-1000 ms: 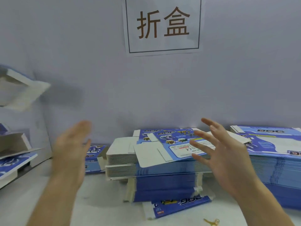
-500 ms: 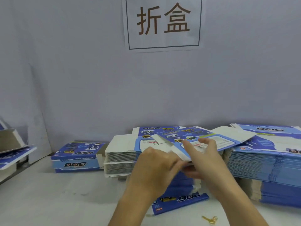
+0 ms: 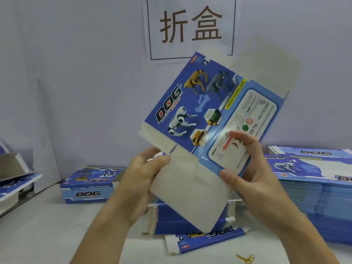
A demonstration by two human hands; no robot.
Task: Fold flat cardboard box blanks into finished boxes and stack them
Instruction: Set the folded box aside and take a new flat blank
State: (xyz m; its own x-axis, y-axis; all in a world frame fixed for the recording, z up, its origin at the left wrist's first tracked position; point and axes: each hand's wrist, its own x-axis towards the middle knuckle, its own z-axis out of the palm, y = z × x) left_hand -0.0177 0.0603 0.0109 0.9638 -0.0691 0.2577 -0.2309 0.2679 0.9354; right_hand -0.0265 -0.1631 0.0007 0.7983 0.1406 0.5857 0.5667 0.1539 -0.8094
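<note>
A flat blue box blank [image 3: 207, 111] printed with "DOG" and robot dogs is raised, tilted, in front of the wall. My left hand [image 3: 139, 183] pinches its white lower flap at the left edge. My right hand [image 3: 247, 168] grips the lower right corner, thumb on the white warning panel. Under my hands lies the middle stack of blanks [image 3: 182, 218], partly hidden. One finished box [image 3: 89, 185] sits on the table at the back left.
A tall stack of blanks [image 3: 314, 191] fills the right side. Folded boxes [image 3: 15, 180] lie at the left edge. A loose blue blank [image 3: 207, 239] and a small gold key [image 3: 245, 259] lie near the front. A paper sign [image 3: 190, 27] hangs on the wall.
Both hands took the top blank off the middle stack and raised it, tilted up, in front of the wall sign. One second ago both hands were open and held nothing.
</note>
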